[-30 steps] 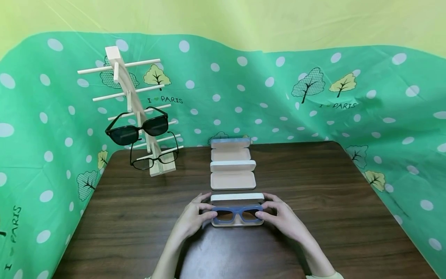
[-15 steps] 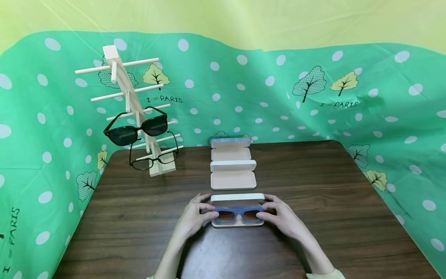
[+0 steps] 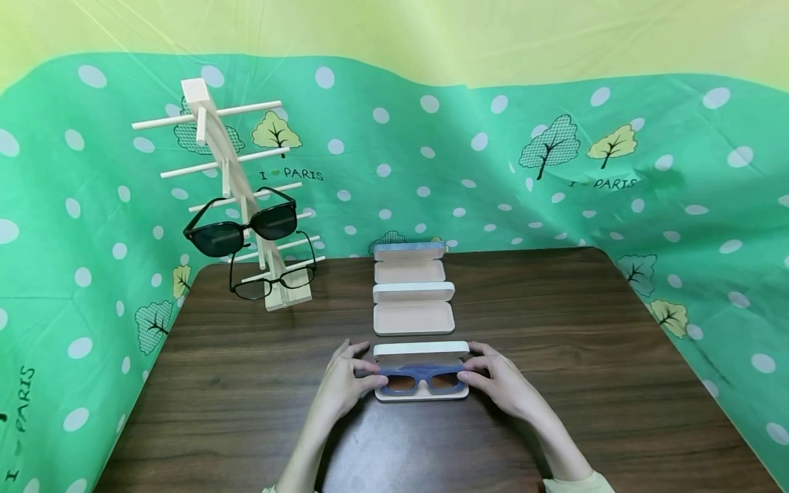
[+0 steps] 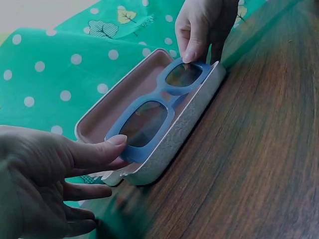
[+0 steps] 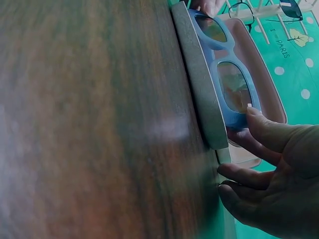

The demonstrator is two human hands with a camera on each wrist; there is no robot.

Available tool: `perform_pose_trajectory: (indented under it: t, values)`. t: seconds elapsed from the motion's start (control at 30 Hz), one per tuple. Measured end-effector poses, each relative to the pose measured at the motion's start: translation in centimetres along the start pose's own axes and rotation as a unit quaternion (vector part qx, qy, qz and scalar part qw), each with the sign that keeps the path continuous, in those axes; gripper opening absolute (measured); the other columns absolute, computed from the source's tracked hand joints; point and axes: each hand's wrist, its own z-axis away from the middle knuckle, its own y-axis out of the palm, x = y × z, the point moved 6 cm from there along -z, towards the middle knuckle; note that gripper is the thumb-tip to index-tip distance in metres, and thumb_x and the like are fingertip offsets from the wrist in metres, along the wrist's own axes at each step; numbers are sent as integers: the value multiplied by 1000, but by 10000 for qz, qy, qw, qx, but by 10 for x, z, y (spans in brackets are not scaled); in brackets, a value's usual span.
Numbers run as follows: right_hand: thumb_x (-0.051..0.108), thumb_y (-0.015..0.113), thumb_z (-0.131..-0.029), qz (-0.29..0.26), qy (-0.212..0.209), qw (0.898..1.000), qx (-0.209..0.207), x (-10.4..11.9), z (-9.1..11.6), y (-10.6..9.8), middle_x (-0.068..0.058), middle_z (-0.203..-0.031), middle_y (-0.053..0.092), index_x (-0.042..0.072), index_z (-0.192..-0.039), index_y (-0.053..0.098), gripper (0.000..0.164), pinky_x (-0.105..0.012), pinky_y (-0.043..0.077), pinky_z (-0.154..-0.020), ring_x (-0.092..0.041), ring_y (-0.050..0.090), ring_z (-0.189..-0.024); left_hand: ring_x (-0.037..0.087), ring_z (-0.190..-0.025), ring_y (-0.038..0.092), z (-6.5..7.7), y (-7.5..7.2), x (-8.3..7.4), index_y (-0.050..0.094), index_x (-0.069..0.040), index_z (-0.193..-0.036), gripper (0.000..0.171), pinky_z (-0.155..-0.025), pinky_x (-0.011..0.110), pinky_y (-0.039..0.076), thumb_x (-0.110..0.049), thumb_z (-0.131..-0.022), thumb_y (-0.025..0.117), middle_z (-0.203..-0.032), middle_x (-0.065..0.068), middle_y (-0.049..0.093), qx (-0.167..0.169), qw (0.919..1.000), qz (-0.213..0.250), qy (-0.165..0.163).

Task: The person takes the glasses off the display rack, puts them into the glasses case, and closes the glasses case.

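One pair of sunglasses (image 3: 422, 372), pinched by our left grip (image 3: 341, 385) and right grip (image 3: 502, 385), could scrape the case (image 3: 421, 349) if released unevenly.

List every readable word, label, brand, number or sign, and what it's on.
"I PARIS": green backdrop, right of the stand; heart-like mark between.
"I PARIS": backdrop, right side, fainter.
"I PARIS": backdrop, far left, sideways.
"I PARIS": backdrop, right wrist view.
Left wrist print: too small, blurred.
None seen on the cases or blue sunglasses.
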Motion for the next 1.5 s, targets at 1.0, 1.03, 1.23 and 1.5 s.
perform_pose_trajectory:
  t: [1.0, 1.03, 1.23, 1.5]
  values:
    - [21, 80, -90, 402, -57, 9955, -858, 2, -15, -2, -13, -122, 72, 17, -87, 79, 5, -60, 48, -101, -38, 65, -119, 45, -152, 32, 1, 0, -4, 83, -6, -85, 21, -120, 71, 24, -26, -81, 87, -147, 15, 60, 120, 9996, -241, -32]
    - [21, 80, -90, 394, -30, 9954, -878, 1, -16, -2, -12, -120, 73, 16, -88, 80, 5, -60, 47, -101, -37, 64, -119, 45, -152, 32, 2, 0, -3, 83, -7, -85, 20, -120, 71, 24, -26, -80, 87, -147, 15, 60, 129, 9996, -249, -22]
    - [20, 81, -88, 386, -23, 9946, -962, 1, -18, -4, -9, -113, 75, 14, -88, 81, 6, -59, 46, -100, -36, 65, -114, 46, -153, 31, 1, 1, -3, 83, -9, -85, 20, -119, 71, 25, -26, -77, 89, -148, 16, 59, 179, 9994, -291, -17]
    - [17, 79, -89, 367, -123, 9943, -995, 0, -18, -3, -9, -112, 76, 13, -89, 82, 5, -60, 43, -100, -37, 62, -115, 44, -153, 31, -2, 2, 0, 82, -7, -88, 23, -120, 70, 25, -25, -77, 89, -150, 14, 57, 145, 9995, -271, -63]
